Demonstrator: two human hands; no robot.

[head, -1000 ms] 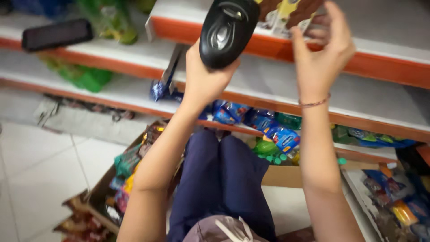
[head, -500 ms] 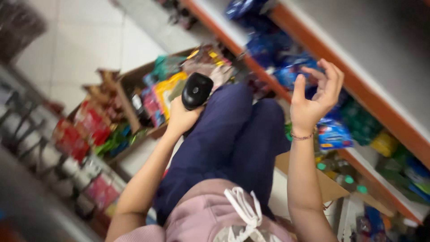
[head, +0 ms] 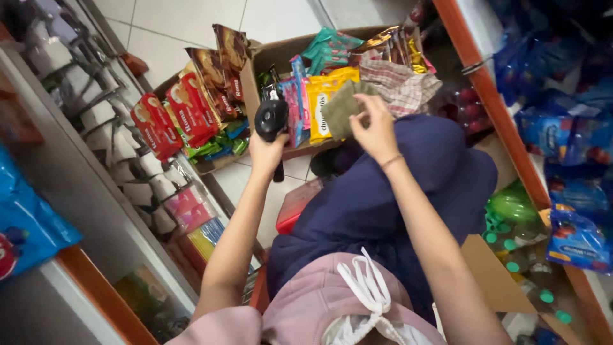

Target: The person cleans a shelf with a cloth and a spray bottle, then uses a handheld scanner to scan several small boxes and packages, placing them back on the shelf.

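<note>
Red biscuit packs (head: 172,115) leaning beside a cardboard box (head: 255,70); blue bags (head: 568,147) sitting on orange-edged shelf (head: 495,108); green bottles (head: 511,211) lying below.

A small shop was shown: orange-edged shelves (head: 504,121) were stocked with packaged snacks, a cardboard box (head: 268,61) of wrapped goods was set on the tiled floor (head: 191,22).

Left hand (head: 265,152) holds scanner (head: 271,119); right hand (head: 373,128) grips olive packet (head: 343,110).
</note>
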